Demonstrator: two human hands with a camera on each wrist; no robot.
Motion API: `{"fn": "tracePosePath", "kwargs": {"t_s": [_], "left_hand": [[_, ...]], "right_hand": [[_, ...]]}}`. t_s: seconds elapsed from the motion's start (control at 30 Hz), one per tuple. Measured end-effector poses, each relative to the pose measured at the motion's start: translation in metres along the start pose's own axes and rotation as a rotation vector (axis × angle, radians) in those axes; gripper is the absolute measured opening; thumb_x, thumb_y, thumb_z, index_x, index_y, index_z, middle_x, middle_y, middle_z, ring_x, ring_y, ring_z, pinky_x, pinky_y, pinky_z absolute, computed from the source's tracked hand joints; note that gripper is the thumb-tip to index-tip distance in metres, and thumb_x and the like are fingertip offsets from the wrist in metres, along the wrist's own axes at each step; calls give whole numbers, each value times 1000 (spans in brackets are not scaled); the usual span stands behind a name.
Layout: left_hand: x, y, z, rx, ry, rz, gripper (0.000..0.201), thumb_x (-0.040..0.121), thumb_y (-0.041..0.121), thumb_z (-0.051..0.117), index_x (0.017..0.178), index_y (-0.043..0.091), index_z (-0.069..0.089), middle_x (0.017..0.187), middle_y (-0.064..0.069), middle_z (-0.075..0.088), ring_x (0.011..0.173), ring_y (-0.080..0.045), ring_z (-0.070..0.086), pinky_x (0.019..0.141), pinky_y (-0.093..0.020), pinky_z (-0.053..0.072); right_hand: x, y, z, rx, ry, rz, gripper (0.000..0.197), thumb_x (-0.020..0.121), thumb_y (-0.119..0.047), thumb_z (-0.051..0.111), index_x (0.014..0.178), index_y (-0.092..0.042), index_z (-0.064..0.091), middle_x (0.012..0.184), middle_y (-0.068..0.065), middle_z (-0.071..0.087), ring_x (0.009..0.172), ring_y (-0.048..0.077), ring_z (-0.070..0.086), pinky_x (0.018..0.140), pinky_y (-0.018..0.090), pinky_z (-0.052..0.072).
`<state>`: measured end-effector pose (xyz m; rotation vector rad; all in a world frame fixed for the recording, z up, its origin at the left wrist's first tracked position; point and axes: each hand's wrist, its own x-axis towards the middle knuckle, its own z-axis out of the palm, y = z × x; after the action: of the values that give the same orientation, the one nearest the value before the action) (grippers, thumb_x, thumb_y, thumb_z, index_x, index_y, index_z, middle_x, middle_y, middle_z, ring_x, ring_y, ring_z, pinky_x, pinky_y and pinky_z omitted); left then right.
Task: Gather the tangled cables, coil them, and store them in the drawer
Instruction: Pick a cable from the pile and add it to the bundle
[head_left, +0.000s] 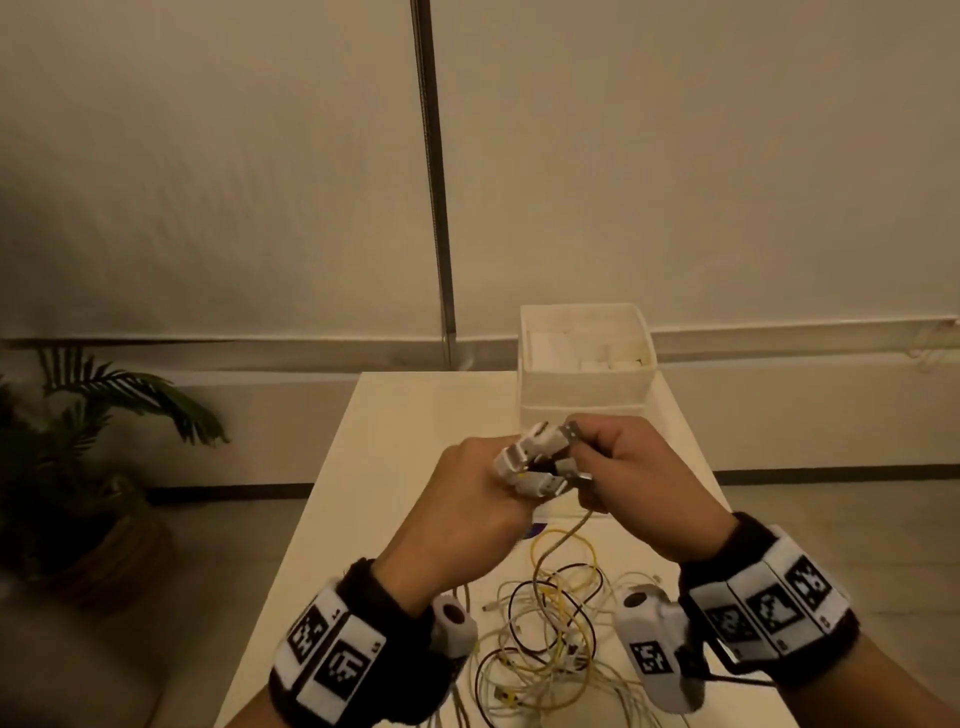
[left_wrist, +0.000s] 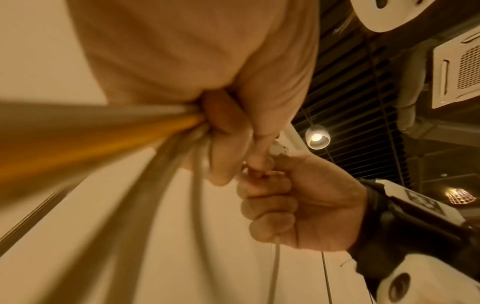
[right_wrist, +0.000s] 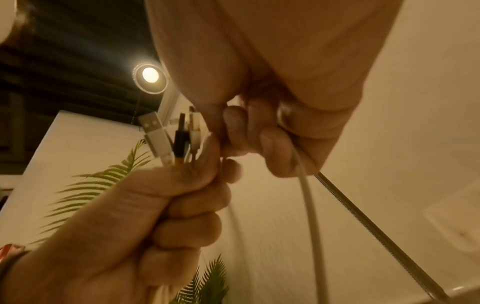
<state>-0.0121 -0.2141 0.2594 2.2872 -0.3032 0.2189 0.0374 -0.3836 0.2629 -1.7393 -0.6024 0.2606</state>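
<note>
Tangled cables (head_left: 545, 623) hang near, below both fists; left hand (head_left: 467, 499) grips plugs (head_left: 535, 462); right hand (head_left: 639, 478) pinches one; drawer (head_left: 587, 358) lies far.

Left hand (head_left: 470, 499), right hand (head_left: 631, 478): seemingly fisted, touching.

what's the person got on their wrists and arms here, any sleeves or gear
Both hands are bare, no gloves, no sleeves on the forearms. Each wrist carries a black fuzzy band: the left wrist band and the right wrist band bear white blocks printed with black square-pattern markers. A white rounded camera pod with a dark lens hangs from each band; a thin black cable loops by the right one.
</note>
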Motion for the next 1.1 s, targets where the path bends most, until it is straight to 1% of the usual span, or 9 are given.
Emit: {"fn": "tracePosePath", "kwargs": {"t_s": [0.17, 0.33, 0.43, 0.53, 0.6, 0.77, 0.93, 1.0, 1.1], "left_hand": [[4, -5, -16, -74, 245, 36, 26, 92, 2, 59, 75, 19, 70, 66, 11, 66, 58, 4, 58, 53, -17, 41], [21, -27, -54, -484, 638, -155, 30, 91, 14, 59, 65, 26, 67, 49, 10, 45, 39, -3, 36, 46, -25, 27], [26, -44, -85, -498, 871, -210, 20, 92, 31, 66, 73, 25, 69, 58, 11, 54, 46, -9, 45, 47, -28, 36], [24, -32, -77, -154, 739, -99, 11, 92, 24, 69, 102, 25, 69, 91, 12, 69, 86, -8, 67, 73, -26, 52], [19, -14, -56, -183, 532, 44, 20, 91, 8, 68, 108, 16, 67, 89, 18, 72, 82, 9, 65, 67, -10, 46], [21, -5, -14, -105, -4, 206, 40, 79, -2, 55, 90, 36, 60, 77, 15, 66, 72, -6, 62, 65, -29, 51], [35, -19, -21, 140, 262, 256, 20, 84, 0, 47, 71, 10, 58, 62, 5, 58, 58, -15, 50, 52, -31, 40], [38, -19, -33, 10, 379, 194, 32, 92, 1, 49, 70, 22, 58, 59, 13, 54, 53, -4, 51, 48, -17, 37], [48, -30, -60, -399, 599, 22, 20, 91, 29, 58, 75, 24, 67, 59, 10, 52, 46, -8, 41, 47, -29, 32]], "right_hand": [[-5, -2, -2, 206, -58, 55, 32, 88, -35, 52, 72, -9, 60, 52, 2, 37, 48, 15, 29, 49, 28, 29], [-13, 18, -4, 174, -90, 72, 34, 97, -30, 49, 75, -6, 61, 53, 4, 43, 47, 14, 34, 48, 24, 30], [-21, 35, -6, 92, -72, 123, 40, 98, -29, 47, 72, -1, 57, 52, 2, 39, 50, 14, 31, 52, 27, 26], [-15, 39, -4, 72, 15, 154, 39, 101, -21, 45, 69, -2, 55, 49, -1, 37, 49, 14, 28, 54, 30, 24], [-6, 36, 0, 92, 48, 157, 38, 101, -18, 42, 68, -6, 56, 48, -1, 36, 48, 12, 28, 53, 30, 25], [11, 11, 2, 125, -25, 57, 35, 100, -18, 46, 76, 5, 57, 57, 9, 37, 50, 12, 30, 51, 29, 24], [20, -5, -3, 79, -21, -35, 35, 100, -24, 45, 72, -16, 64, 55, 4, 49, 52, 18, 39, 52, 24, 36], [21, -3, -3, 122, -22, -46, 32, 96, -29, 46, 79, -11, 66, 56, 4, 51, 53, 21, 41, 52, 22, 38], [20, 12, -2, 139, -45, -21, 34, 93, -29, 46, 82, -1, 63, 58, 6, 52, 52, 20, 42, 51, 21, 38]]}}
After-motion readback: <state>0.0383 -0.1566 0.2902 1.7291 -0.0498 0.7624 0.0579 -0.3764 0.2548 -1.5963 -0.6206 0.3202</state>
